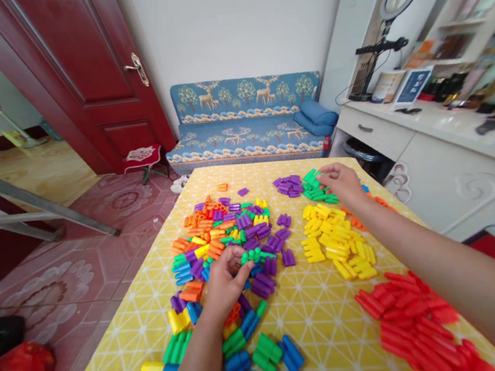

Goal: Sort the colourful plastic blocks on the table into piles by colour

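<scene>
My left hand (pixel 223 282) is closed in a pinch over the mixed heap, a green plastic building block (pixel 257 255) held at its thumb and fingertips. The block has rounded, bullet-like ends. Farther off to the right, my right hand (pixel 342 183) reaches to the small pile of green blocks (pixel 317 194), its fingers closed on a green block at the pile's upper edge. That hand partly hides the block. Under and around my left hand lies the mixed heap of orange, purple, blue, yellow and green blocks (pixel 210 230), some joined together.
Sorted piles of yellow blocks (pixel 335 234), red blocks (pixel 414 322) and purple blocks (pixel 288 186) lie on the yellow patterned tablecloth (pixel 319 304). Orange blocks are partly behind my right forearm. A blue sofa (pixel 244 127) stands beyond the table, a white cabinet (pixel 449 175) on the right.
</scene>
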Demonstrator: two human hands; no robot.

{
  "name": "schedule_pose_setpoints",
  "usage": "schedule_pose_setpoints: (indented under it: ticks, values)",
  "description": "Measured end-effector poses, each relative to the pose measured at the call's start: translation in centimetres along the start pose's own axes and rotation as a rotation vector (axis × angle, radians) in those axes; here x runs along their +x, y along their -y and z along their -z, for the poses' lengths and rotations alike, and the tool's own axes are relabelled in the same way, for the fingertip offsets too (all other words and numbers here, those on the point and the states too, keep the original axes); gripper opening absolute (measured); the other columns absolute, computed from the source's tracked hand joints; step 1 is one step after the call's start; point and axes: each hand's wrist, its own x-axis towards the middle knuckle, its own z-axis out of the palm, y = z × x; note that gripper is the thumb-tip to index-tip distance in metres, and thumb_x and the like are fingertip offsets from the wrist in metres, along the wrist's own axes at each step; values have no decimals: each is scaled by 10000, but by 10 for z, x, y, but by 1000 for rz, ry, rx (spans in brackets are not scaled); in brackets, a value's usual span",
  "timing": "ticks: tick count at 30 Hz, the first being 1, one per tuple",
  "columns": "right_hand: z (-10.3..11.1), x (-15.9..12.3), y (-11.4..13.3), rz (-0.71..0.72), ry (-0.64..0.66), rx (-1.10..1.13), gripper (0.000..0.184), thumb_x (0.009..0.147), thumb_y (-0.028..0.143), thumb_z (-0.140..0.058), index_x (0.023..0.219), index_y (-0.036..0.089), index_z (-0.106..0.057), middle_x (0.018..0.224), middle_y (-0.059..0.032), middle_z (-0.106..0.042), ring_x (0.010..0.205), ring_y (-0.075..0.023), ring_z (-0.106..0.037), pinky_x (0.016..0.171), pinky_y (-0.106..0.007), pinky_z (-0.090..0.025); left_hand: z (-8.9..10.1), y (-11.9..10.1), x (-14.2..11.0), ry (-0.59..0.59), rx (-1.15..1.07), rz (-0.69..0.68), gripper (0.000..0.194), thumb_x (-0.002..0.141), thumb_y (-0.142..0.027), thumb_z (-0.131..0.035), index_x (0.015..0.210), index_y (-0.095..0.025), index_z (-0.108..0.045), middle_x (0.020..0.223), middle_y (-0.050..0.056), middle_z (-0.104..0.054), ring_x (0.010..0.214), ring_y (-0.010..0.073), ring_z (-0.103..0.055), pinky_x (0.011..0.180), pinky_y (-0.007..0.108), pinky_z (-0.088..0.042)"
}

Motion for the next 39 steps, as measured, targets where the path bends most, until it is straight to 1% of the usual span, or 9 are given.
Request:
schedule_pose_setpoints:
  ticks: [3, 8, 20, 24, 27, 30, 34, 36, 39]
  values:
    - [5, 56, -31, -201, -169, -97, 120, 758, 138, -684, 860, 151, -622, 549, 21, -578, 493, -118, -586, 454, -200, -485, 0, -2, 0, 28, 40, 14, 187, 794, -282, -669, 883, -180, -540, 744, -21, -552, 645, 109, -545, 592, 206, -431]
    - [-3, 98, -72, -365, -217, -156, 75, 791, 182, -698, 808, 125, -653, 533, 18, -577, 475, -119, -590, 469, -230, -524, 0, -6, -1, 57, 90, 19, 156, 811, -281, -646, 885, -174, -559, 733, -19, -552, 611, 102, -509, 555, 201, -405]
    - [2, 106, -81, -378, -153, -315, 225, 910, 290, -604, 1074, 138, -615, 1045, -58, -644, 883, -165, -638, 767, -351, -553, 0, -8, -2, 53, 58, 24, 167, 796, -287, -663, 864, -172, -562, 725, -16, -556, 622, 106, -520, 569, 201, -413]
    - [4, 85, -62, -188, -201, -356, 175, 770, 76, -650, 933, 138, -648, 1037, -89, -663, 1047, -226, -601, 912, -365, -490, 0, -4, -2, 43, 37, 12, 168, 792, -277, -670, 884, -177, -569, 741, -9, -580, 638, 115, -551, 579, 207, -427]
    - [-16, 52, -42, -30, -149, -316, 229, 736, 88, -626, 951, 162, -659, 1055, -80, -678, 1011, -214, -619, 874, -322, -500, 1, 0, -2, 20, 27, 0, 190, 791, -283, -678, 924, -180, -591, 761, 5, -616, 654, 130, -585, 590, 219, -450]
    - [-48, -6, -18, 110, 72, -209, 205, 752, 222, -634, 950, 188, -673, 886, -25, -706, 769, -179, -653, 687, -287, -532, 2, 1, -1, 11, 44, -29, 206, 795, -309, -680, 946, -177, -634, 793, 25, -645, 661, 139, -600, 601, 231, -472]
    - [-79, -96, 9, 400, 701, -28, 179, 784, 319, -644, 916, 210, -696, 827, -10, -701, 662, -145, -622, 622, -266, -495, 2, 2, -1, -11, 41, -46, 246, 806, -324, -675, 1001, -177, -643, 785, 28, -648, 652, 141, -607, 599, 238, -492]
    - [-85, -126, 16, 494, 818, -107, 246, 725, 324, -730, 949, 226, -698, 889, -11, -701, 629, -133, -603, 605, -262, -472, 1, 3, -1, -32, -3, -45, 275, 792, -320, -694, 1019, -178, -628, 774, 20, -641, 665, 145, -615, 611, 242, -505]
    - [-88, -146, 17, 590, 808, -237, 314, 676, 231, -776, 978, 229, -692, 924, -14, -690, 613, -126, -589, 611, -264, -446, 1, 5, -1, -21, -102, -36, 293, 771, -305, -721, 1011, -183, -605, 780, 9, -639, 698, 150, -631, 644, 251, -521]
